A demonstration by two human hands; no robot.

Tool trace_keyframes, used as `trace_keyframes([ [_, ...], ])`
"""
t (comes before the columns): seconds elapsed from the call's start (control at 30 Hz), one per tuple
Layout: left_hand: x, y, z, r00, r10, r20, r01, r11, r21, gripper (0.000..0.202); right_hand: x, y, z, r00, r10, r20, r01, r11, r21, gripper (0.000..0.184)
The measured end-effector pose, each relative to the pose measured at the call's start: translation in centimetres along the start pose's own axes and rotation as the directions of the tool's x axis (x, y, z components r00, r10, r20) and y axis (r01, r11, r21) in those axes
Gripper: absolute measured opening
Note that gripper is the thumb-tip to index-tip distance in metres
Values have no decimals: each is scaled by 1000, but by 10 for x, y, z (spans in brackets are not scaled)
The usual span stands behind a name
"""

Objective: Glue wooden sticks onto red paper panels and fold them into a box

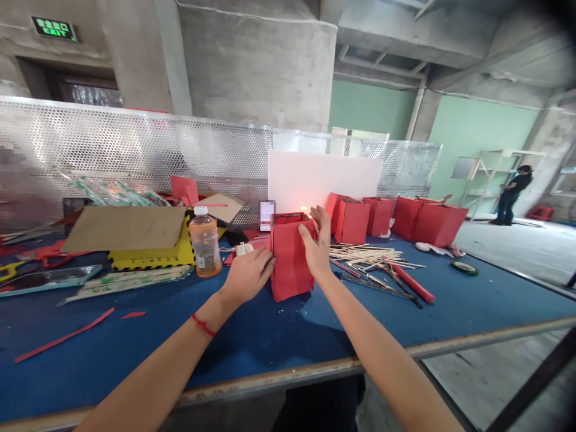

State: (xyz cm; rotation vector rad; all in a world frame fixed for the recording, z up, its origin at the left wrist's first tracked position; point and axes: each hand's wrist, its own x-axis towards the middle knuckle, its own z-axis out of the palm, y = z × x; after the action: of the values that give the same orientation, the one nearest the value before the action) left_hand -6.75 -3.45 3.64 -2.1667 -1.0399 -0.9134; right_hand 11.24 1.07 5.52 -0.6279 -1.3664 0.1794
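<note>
An upright red paper box stands on the blue table, open at the top. My left hand presses against its left side with fingers curled round the edge. My right hand grips the box's right side, fingers hooked over the top rim. Both hands hold the box between them.
Several finished red paper boxes line the back right. Wooden sticks, a red tube and a tape roll lie right of the box. A bottle of orange liquid, cardboard and red paper strips lie left. A person stands far right.
</note>
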Motion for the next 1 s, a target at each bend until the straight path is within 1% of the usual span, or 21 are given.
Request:
trace_keyframes([
  [0.1, 0, 0, 0, 1000, -15, -20, 14, 1000, -20, 27, -7, 7, 6, 981, 196, 9, -196, 981, -9, 46],
  [0.17, 0, 0, 0, 999, -21, -26, 20, 999, -29, 27, -11, 9, 10, 963, 268, 14, -267, 963, -20, 43],
  [0.2, -1, 0, 0, 999, -20, -29, 19, 999, -31, 28, -13, 10, 11, 959, 282, 10, -282, 959, -21, 44],
  [0.27, -1, 1, -1, 999, -14, -46, 13, 999, -31, 28, -14, 10, 12, 960, 281, -6, -281, 960, 3, 46],
  [0.37, -1, 1, -5, 995, 2, -99, -5, 999, -31, 26, -16, 11, 13, 970, 243, 5, -242, 967, 76, 49],
  [0.43, -2, 2, -7, 992, 18, -128, -22, 999, -30, 24, -17, 15, 14, 971, 238, 5, -237, 965, 117, 52],
  [0.5, -2, 2, -9, 989, 47, -138, -51, 998, -25, 25, -20, 20, 16, 961, 277, -24, -270, 952, 145, 56],
  [0.57, -3, 3, -9, 986, 87, -146, -89, 996, -9, 24, -23, 27, 19, 937, 346, -49, -332, 926, 178, 60],
  [0.67, -3, 4, -8, 973, 159, -166, -155, 987, 39, 20, -28, 36, 24, 899, 438, -13, -426, 880, 211, 66],
  [0.73, -3, 5, -7, 967, 188, -169, -182, 982, 54, 18, -30, 40, 26, 887, 462, 19, -456, 868, 198, 67],
  [0.8, -2, 6, -8, 969, 186, -161, -181, 982, 44, 18, -32, 43, 28, 890, 454, 35, -452, 873, 184, 66],
  [0.87, -2, 7, -9, 973, 170, -156, -167, 985, 37, 19, -33, 44, 28, 906, 423, 36, -421, 885, 199, 65],
  [0.93, -1, 7, -10, 972, 161, -170, -155, 987, 46, 21, -33, 45, 28, 922, 386, 32, -383, 896, 226, 64],
  [1.0, -1, 6, -10, 968, 165, -190, -157, 986, 56, 21, -34, 46, 28, 929, 368, 41, -367, 899, 237, 63],
])
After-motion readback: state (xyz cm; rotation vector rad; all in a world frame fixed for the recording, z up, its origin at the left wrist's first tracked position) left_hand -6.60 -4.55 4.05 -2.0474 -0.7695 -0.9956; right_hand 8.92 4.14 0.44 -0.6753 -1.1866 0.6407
